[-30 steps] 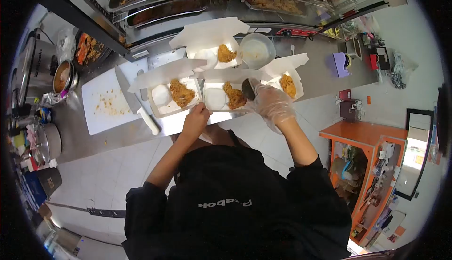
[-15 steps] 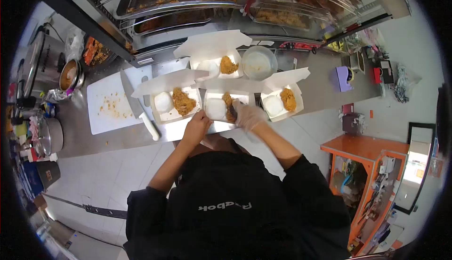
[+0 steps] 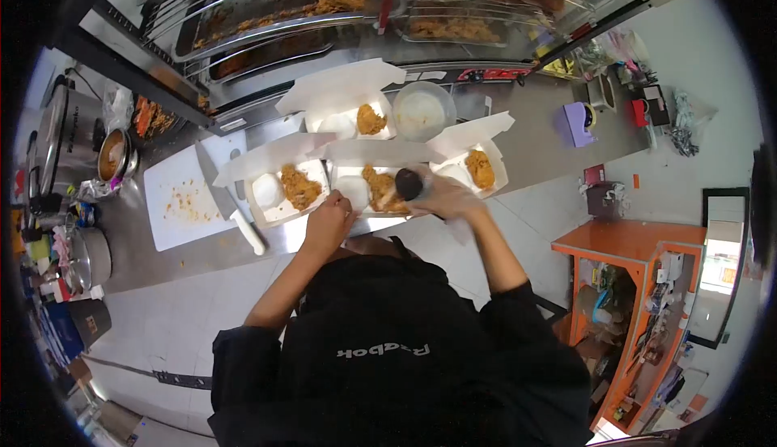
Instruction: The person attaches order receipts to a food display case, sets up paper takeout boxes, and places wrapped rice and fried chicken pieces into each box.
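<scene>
My bare left hand [image 3: 328, 220] is closed at the front left corner of the middle takeout box [image 3: 376, 151], fingers pinching its edge. That box holds a mound of white rice [image 3: 351, 191] and a piece of fried chicken [image 3: 377, 180]. Over the box's right side, my right hand [image 3: 445, 197], in a clear plastic glove, grips a dark object with a round black end [image 3: 409, 184]; its kind is unclear, and motion blurs the hand. Open takeout boxes with rice and fried chicken stand to the left [image 3: 275, 212], to the right [image 3: 490, 184] and behind [image 3: 380, 127].
A knife [image 3: 231, 208] lies across the right side of the white cutting board [image 3: 162, 224]. Behind the boxes stands a round clear container [image 3: 423, 112]. The warming cabinet [image 3: 283, 22] with food trays borders the counter's back. A purple tape dispenser [image 3: 579, 127] sits far right.
My right hand has turned and lifted the dark object, so its round black end now faces up. More of the chicken shows. The whole view has shifted slightly; my left hand stays by the box.
</scene>
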`<state>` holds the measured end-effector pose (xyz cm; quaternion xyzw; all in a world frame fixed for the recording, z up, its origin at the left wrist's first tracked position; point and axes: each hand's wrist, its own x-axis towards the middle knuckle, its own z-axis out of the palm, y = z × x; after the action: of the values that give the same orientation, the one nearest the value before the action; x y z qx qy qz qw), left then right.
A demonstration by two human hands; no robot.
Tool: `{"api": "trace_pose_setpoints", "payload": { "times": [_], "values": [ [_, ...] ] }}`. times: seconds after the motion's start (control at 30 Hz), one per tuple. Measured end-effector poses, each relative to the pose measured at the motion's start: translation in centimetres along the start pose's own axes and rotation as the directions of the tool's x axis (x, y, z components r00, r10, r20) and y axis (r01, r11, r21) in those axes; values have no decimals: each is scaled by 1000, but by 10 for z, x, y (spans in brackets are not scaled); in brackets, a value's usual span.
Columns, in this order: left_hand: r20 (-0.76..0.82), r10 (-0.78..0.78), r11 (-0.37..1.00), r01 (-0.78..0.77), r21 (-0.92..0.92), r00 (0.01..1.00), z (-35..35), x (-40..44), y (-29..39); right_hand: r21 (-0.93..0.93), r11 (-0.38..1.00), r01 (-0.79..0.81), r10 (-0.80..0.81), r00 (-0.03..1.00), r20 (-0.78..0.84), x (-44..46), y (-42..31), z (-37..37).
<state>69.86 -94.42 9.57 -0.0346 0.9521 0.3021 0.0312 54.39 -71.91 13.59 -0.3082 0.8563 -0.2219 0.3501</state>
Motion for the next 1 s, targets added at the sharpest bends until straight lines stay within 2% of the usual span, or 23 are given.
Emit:
{"api": "trace_pose_setpoints", "payload": {
  "times": [0.07,0.1,0.17,0.2,0.23,0.27,0.33,0.4,0.47,0.5,0.57,0.67,0.73,0.8,0.87,0.9,0.93,0.97,1.0],
  "values": [
    [-34,66,996,-68,-63,997,-4,16,29,366,901,-231,241,970,21,-57,-21,-53],
    [-62,166,982,-171,-81,984,15,25,35,549,797,-252,291,957,16,-77,-13,-69],
    [-96,406,912,-409,-17,909,49,44,54,167,986,-7,67,931,-360,-92,43,-80],
    [-107,517,855,-518,21,849,62,51,64,104,993,-57,95,911,-401,-95,47,-87],
    [-35,507,862,-506,16,861,73,56,74,46,992,-113,122,889,-441,-98,40,-96],
    [37,492,870,-493,13,870,83,61,84,149,942,-302,336,867,-368,-105,30,-110],
    [135,466,880,-474,29,874,97,72,93,184,887,-424,462,801,-382,-98,36,-111],
    [188,447,882,-466,71,875,107,85,96,62,947,-315,292,763,-578,-72,98,-73],
    [222,404,885,-441,151,888,129,84,90,-125,875,-468,394,837,-379,-34,106,-41],
    [223,383,882,-427,199,896,136,89,86,-15,918,-397,372,872,-317,-24,134,-41],
    [173,404,865,-437,246,898,148,98,79,4,913,-408,400,892,-212,-23,118,-71],
    [155,394,874,-421,244,906,145,95,82,92,895,-436,443,848,-290,-46,63,-115],
    [99,408,879,-420,227,907,144,96,83,2,926,-376,345,846,-406,-37,119,-76],
    [127,381,886,-401,233,916,149,92,84,-144,905,-401,317,859,-403,-31,137,-48],
    [89,385,885,-395,245,918,142,110,83,-372,804,-463,371,881,-294,-7,125,-35],
    [86,397,884,-406,232,914,139,105,83,-312,870,-381,306,915,-264,-9,152,-38],
    [94,410,882,-421,213,907,142,94,82,-220,865,-451,404,886,-225,-17,136,-48],
    [190,354,900,-389,196,916,143,98,82,-143,851,-505,477,858,-192,-15,122,-75],
    [171,356,903,-385,189,919,143,100,81,-65,823,-564,553,822,-137,-19,96,-98]
  ]
}}
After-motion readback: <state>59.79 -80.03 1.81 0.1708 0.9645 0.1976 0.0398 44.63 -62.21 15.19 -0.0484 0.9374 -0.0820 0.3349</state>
